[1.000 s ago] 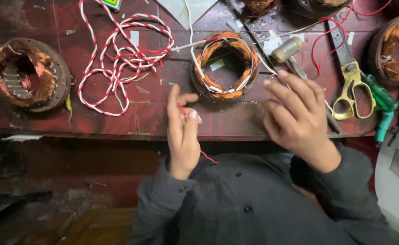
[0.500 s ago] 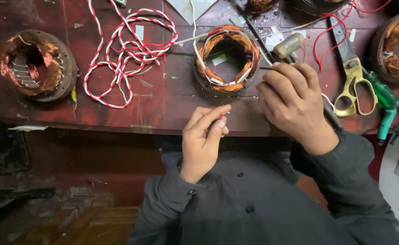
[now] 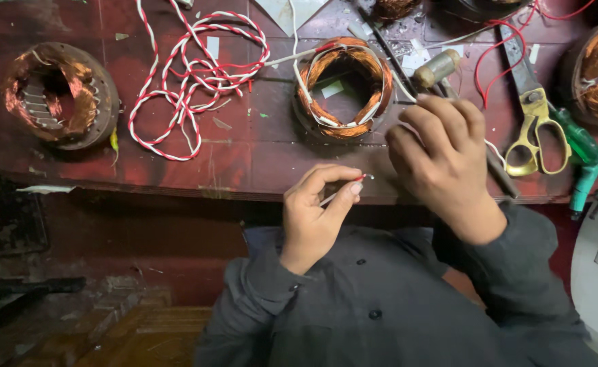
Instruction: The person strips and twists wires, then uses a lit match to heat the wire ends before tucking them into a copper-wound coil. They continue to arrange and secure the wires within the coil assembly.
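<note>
The person's left hand [image 3: 316, 214] is pinching a thin white wire with a short red tip [image 3: 343, 189] between thumb and forefinger, just off the bench's near edge, at about six o'clock from the round copper-wound stator with white lead sleeves [image 3: 343, 85]; the bared end is pointing toward the right hand [image 3: 442, 160], which is curling loosely over the dark red wooden bench top [image 3: 244, 149] at about four o'clock from that stator; whether it is gripping anything I cannot tell, though a white lead [image 3: 402, 85] is running from the stator toward its fingers. Judging by this, the winding is looking finished and laced, and the lead ends are only now being prepared; joining them seems yet to be done.

A second copper-wound stator in a dark metal ring [image 3: 58, 95] is sitting at nine o'clock, a loose coil of red-and-white twisted wire [image 3: 197, 75] between the two; yellow-handled scissors [image 3: 533, 122] are lying at three o'clock. No packages or signs are showing; only small pale paper scraps [image 3: 212, 46] around twelve o'clock.
</note>
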A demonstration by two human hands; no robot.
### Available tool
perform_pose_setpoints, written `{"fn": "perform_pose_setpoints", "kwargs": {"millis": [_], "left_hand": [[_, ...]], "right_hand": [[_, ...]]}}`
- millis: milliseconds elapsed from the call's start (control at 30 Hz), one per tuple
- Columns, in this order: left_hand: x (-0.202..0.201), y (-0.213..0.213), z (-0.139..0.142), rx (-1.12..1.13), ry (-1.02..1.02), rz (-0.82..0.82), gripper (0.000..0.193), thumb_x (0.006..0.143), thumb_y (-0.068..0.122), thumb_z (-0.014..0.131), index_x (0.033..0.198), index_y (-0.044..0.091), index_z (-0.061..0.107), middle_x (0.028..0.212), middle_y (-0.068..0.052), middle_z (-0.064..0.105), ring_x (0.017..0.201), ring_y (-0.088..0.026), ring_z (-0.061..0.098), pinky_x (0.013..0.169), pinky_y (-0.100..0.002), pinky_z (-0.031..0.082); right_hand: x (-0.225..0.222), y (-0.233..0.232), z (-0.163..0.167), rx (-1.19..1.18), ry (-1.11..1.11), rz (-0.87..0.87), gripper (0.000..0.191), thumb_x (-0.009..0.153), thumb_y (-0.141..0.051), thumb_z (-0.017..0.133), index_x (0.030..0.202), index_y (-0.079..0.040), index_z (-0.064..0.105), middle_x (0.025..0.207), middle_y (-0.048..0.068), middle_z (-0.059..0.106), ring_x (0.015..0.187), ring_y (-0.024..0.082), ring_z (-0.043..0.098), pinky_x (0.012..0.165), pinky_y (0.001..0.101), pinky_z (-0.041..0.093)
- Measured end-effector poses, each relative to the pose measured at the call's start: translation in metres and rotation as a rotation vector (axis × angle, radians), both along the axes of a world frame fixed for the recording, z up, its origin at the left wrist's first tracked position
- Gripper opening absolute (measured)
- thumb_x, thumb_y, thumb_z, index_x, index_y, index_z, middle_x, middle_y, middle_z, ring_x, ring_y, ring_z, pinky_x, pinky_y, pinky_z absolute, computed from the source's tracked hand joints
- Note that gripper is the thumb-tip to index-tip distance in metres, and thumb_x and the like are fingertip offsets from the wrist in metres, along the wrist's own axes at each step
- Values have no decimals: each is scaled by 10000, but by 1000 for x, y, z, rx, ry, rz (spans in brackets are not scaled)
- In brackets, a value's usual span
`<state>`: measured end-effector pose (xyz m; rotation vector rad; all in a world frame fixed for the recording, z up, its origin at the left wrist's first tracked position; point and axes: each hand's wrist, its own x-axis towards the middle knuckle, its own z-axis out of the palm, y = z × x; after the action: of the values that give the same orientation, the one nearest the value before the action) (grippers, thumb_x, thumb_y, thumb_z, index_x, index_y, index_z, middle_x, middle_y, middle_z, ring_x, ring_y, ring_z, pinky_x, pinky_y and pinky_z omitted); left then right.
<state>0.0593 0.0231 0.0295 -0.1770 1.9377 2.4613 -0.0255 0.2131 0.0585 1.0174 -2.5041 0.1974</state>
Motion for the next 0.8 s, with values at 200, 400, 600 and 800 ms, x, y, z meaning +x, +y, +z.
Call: {"fn": "perform_pose_setpoints", "kwargs": {"millis": [200,400,600,800], "left_hand": [[-17,3,-13,-37,-53,-76,142,1014,44,675,1134,-21,713,1074,-32,661,850,-69,686,770,-221,586],[-35,19,-38,237,-318,-236,248,973,88,698,1209,11,692,946,12,687,761,-38,612,683,-200,529],[-43,22,-43,265,-389,-329,242,964,68,688,1198,15,719,913,41,672,724,0,550,630,-179,464],[-50,24,-38,217,-364,-307,201,986,62,682,1167,5,748,881,51,654,701,16,505,612,-168,415]], "right_hand": [[34,2,-1,-215,-181,-153,214,833,-31,818,1007,-41,695,1217,110,658,1253,337,586,1049,466,439],[51,13,-16,-558,-445,-247,172,870,13,788,1000,-21,680,1048,96,719,996,256,700,880,337,524],[52,22,-28,-684,-665,-334,122,914,-37,786,993,-4,699,916,81,739,761,150,712,712,260,546],[51,26,-33,-707,-711,-356,115,909,-50,787,983,-12,707,883,68,733,729,131,698,686,251,533]]}}
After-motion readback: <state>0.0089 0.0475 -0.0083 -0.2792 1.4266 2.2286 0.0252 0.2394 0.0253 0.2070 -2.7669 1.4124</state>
